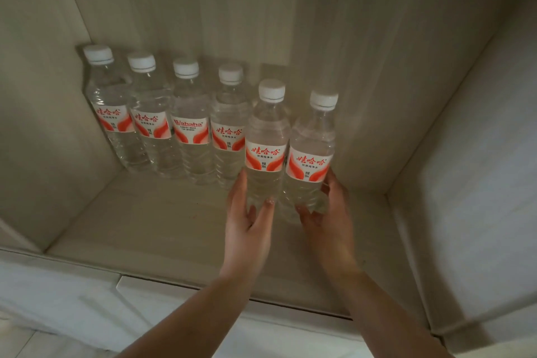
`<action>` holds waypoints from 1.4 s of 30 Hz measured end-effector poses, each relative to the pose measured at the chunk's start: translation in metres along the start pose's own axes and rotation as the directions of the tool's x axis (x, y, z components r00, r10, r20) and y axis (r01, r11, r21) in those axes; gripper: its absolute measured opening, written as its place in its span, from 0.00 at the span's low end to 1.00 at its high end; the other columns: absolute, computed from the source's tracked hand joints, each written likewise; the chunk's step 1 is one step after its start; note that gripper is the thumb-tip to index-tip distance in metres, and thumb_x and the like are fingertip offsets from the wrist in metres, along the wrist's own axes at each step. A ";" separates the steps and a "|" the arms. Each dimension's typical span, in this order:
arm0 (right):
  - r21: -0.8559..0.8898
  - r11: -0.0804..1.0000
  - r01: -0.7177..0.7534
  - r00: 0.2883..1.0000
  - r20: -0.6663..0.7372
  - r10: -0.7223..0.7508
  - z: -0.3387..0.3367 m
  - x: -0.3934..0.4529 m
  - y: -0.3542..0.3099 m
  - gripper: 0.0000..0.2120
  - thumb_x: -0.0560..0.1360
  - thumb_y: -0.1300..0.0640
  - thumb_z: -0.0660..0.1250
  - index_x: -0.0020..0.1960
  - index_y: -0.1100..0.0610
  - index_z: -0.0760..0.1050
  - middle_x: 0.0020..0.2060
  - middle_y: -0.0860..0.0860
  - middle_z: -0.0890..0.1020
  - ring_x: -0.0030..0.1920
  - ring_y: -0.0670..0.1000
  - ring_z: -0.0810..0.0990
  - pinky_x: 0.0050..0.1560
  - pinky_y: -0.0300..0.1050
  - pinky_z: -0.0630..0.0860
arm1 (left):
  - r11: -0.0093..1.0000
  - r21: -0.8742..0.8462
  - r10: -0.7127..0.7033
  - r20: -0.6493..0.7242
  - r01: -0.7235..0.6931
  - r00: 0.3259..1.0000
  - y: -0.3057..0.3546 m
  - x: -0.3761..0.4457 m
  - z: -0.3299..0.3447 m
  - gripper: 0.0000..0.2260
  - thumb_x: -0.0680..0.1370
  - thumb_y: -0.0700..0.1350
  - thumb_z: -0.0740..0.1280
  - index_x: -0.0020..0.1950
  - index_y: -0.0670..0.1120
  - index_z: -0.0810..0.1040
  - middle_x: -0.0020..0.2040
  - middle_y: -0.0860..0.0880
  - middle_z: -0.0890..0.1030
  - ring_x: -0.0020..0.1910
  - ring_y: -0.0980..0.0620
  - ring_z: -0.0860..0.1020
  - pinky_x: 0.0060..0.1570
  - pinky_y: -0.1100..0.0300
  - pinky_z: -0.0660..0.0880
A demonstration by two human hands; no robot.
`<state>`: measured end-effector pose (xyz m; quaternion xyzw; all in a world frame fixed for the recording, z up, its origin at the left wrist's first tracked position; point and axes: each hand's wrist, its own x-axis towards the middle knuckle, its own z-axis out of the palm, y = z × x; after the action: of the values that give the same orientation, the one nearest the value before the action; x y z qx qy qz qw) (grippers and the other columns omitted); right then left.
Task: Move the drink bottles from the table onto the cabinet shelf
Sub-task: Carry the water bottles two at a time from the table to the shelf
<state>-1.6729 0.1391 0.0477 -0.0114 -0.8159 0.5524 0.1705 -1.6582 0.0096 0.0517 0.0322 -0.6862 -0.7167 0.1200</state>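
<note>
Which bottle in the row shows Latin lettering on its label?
The third bottle from the left. Its label reads "Wahaha" in Latin letters; the other five show red Chinese characters. It stands at the back of the shelf, untouched by either hand.

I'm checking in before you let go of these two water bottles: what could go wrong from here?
1. The left hand holds its water bottle close against the fourth bottle in the row; a nudge could topple the tightly packed row.
2. Both held bottles are gripped low, so they may tip when released.
3. The right hand's bottle touches its neighbour; releasing one could upset the other.
</note>
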 end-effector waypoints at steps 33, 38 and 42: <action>-0.155 0.987 0.047 0.998 0.048 -0.039 -0.017 0.027 0.006 0.38 0.71 0.57 0.71 0.74 0.47 0.55 0.69 0.45 0.64 0.66 0.40 0.66 0.65 0.48 0.72 | 1.000 0.002 -0.007 0.030 0.007 1.000 0.007 0.022 0.009 0.27 0.77 0.42 0.66 0.72 0.60 0.64 0.71 0.56 0.64 0.65 0.67 0.66 0.54 0.76 0.64; -0.084 0.996 -0.001 0.993 -0.122 -0.009 -0.031 -0.018 -0.013 0.28 0.73 0.60 0.69 0.64 0.36 0.64 0.67 0.42 0.69 0.64 0.38 0.71 0.62 0.40 0.73 | 0.994 -0.105 -0.007 0.194 0.028 0.981 0.016 0.011 -0.014 0.23 0.76 0.40 0.68 0.67 0.56 0.67 0.65 0.55 0.74 0.62 0.65 0.73 0.59 0.67 0.71; -0.067 0.996 -0.065 0.944 -0.328 0.040 -0.035 -0.071 -0.021 0.26 0.73 0.59 0.70 0.65 0.41 0.67 0.62 0.35 0.72 0.64 0.34 0.70 0.62 0.41 0.73 | 0.995 -0.096 0.050 0.505 -0.002 0.862 0.024 -0.001 -0.022 0.23 0.75 0.39 0.70 0.64 0.58 0.68 0.61 0.56 0.76 0.61 0.63 0.75 0.60 0.65 0.73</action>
<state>-1.5928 0.1474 0.0596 -0.1310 -0.7966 0.5152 0.2877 -1.6498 -0.0126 0.0741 -0.1719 -0.6600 -0.7293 -0.0533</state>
